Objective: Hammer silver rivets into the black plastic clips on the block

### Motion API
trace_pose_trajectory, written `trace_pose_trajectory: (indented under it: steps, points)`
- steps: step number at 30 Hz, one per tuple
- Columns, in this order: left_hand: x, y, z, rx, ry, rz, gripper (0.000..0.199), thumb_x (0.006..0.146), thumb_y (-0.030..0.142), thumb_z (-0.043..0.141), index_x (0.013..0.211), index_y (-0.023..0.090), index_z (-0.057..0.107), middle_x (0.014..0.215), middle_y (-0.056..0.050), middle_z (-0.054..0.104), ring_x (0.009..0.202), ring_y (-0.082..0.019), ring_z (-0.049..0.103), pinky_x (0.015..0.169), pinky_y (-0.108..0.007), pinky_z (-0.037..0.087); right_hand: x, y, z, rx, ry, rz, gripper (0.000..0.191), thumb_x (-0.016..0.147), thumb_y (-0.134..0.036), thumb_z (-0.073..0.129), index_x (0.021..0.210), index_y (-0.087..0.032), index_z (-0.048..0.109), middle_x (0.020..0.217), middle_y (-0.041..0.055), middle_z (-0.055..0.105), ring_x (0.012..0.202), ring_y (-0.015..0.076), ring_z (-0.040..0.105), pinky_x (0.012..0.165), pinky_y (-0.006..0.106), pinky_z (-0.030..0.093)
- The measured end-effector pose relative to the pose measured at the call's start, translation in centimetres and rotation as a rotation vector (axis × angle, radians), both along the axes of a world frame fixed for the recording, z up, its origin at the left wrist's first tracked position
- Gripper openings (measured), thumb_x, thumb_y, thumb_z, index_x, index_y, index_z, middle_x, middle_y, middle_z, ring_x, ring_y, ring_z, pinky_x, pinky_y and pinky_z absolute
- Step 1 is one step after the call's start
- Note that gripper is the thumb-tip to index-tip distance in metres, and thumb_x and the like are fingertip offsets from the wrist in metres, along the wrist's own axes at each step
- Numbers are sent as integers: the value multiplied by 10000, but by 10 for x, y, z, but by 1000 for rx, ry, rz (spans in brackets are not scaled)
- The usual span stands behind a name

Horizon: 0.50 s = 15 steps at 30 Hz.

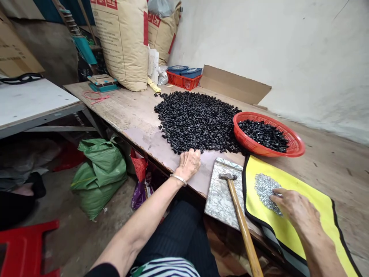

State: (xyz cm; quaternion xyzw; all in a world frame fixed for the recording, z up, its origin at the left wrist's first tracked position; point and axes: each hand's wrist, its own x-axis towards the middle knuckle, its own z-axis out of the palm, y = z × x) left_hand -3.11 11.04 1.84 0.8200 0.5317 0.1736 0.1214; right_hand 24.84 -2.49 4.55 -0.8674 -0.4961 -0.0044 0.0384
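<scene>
Two bare hands at a plywood table: left hand [188, 164] by a heap of black plastic pieces [196, 122], right hand [291, 207] on a pile of small silver metal bits [265, 192].

Between them, a claw hammer [227, 177] lying on a scuffed metal plate [220, 202], beside a black-edged yellow mat [317, 204] under the silver pile. Far right of the heap, a red plastic basket [296, 144] with more black pieces. Beyond, a red crate [184, 80] and paper sacks [123, 42]. Left arm reaching forward, fingers curled and pressed together, touching the heap's near edge. Right fingers bunched at the pile's edge; any pinch impossible to make out. Hammer handle cut off by the frame's lower edge.
</scene>
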Motion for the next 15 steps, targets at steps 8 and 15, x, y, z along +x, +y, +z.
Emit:
trace_pose_trajectory:
  steps: [8,15]
  points:
    - [10,21,-3,12,130,5,212,784,120,431,897,148,608,916,-99,567,746,-182,552,618,-283,347,5,-12,-19,27,-55,48,232,736,-310,425,724,-205,633,752,139,664,615,274,581,529,354,345]
    - [13,8,9,-118,-682,194,113,698,243,606,630,154,592,655,-20,583,611,-130,535,577,-252,375,5,-19,-7,107,38,-62,181,734,-325,480,752,-229,631,858,119,681,638,242,583,574,358,381]
